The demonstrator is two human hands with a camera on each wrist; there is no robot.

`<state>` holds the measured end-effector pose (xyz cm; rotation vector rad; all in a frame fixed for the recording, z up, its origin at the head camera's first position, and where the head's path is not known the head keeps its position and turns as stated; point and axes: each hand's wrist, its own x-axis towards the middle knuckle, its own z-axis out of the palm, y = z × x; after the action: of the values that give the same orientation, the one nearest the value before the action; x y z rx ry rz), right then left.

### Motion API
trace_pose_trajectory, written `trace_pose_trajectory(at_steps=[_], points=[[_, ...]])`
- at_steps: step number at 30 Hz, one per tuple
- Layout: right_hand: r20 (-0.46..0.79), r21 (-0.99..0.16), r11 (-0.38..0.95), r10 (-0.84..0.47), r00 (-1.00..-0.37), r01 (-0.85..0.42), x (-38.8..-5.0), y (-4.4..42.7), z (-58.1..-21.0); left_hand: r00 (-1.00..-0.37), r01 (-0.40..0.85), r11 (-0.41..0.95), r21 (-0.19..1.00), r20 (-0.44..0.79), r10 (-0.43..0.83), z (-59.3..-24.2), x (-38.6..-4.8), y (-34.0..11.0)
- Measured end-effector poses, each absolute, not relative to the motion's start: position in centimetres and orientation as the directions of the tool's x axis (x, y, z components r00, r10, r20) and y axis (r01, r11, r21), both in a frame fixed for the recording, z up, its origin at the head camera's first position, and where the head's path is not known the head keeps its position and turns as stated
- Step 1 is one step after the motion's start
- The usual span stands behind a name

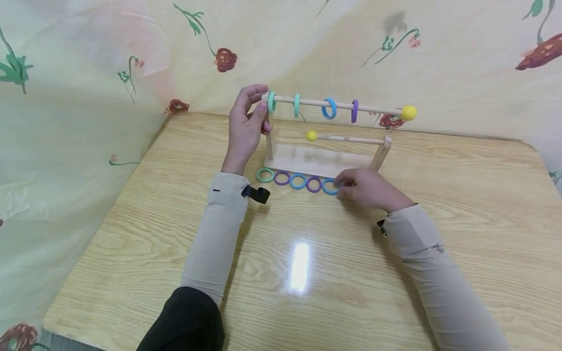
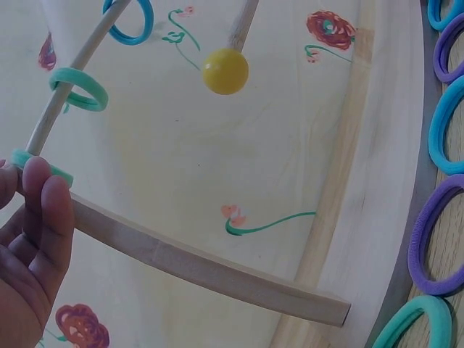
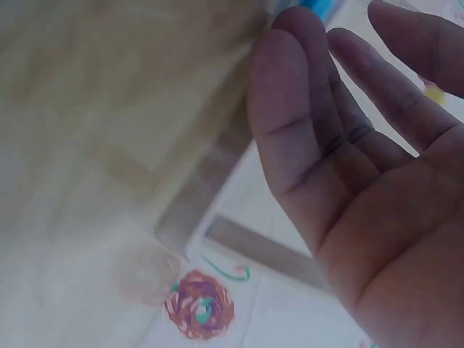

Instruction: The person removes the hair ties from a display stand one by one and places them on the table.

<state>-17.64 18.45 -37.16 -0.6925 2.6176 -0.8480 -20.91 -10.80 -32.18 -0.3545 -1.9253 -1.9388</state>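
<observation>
A wooden stand (image 1: 318, 162) has an upper rod (image 1: 382, 111) and a shorter lower rod (image 1: 362, 140). My left hand (image 1: 246, 129) grips the top of its left post, beside a green ring (image 1: 271, 103). Along the upper rod hang another green ring (image 2: 80, 88), a blue ring (image 1: 334, 108) and a purple ring (image 1: 354, 111). My right hand (image 1: 369, 189) reaches down to a blue ring (image 1: 324, 187) lying on the table, fingertips at its right edge. In the right wrist view its thumb stands apart from the loosely bent fingers (image 3: 279, 87).
Several rings lie in a row before the stand's base, from a green ring (image 1: 258, 175) leftmost to the blue one. Yellow balls cap the upper rod (image 1: 409, 113) and lower rod (image 1: 311, 136). A flowered cloth (image 1: 281, 53) hangs behind the wooden table (image 1: 175, 204).
</observation>
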Motion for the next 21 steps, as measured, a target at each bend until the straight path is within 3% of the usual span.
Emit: trace_pose_trajectory(at_steps=[5,10,13,21], points=[[0.002,-0.745,0.611,-0.401,-0.916,-0.269,-17.6,19.7,-34.7,-0.894,0.438,0.009,0.899,0.437,-0.099,-32.2,-21.0,-10.6],[0.191,-0.922,0.294,-0.218,-0.957,-0.251,-17.6,20.0,-32.3,-0.885,0.457,0.014,0.889,0.456,-0.098,-32.2,-21.2,-10.5],[0.212,-0.963,0.129,-0.189,-0.959,-0.238,-18.0,19.7,-31.6,-0.882,0.462,0.021,0.887,0.461,-0.096,-32.2,-21.4,-10.4],[0.217,-0.971,0.066,-0.161,-0.963,-0.230,-19.3,17.6,-31.3,-0.886,0.454,0.014,0.891,0.453,-0.104,-32.3,-21.5,-10.4]])
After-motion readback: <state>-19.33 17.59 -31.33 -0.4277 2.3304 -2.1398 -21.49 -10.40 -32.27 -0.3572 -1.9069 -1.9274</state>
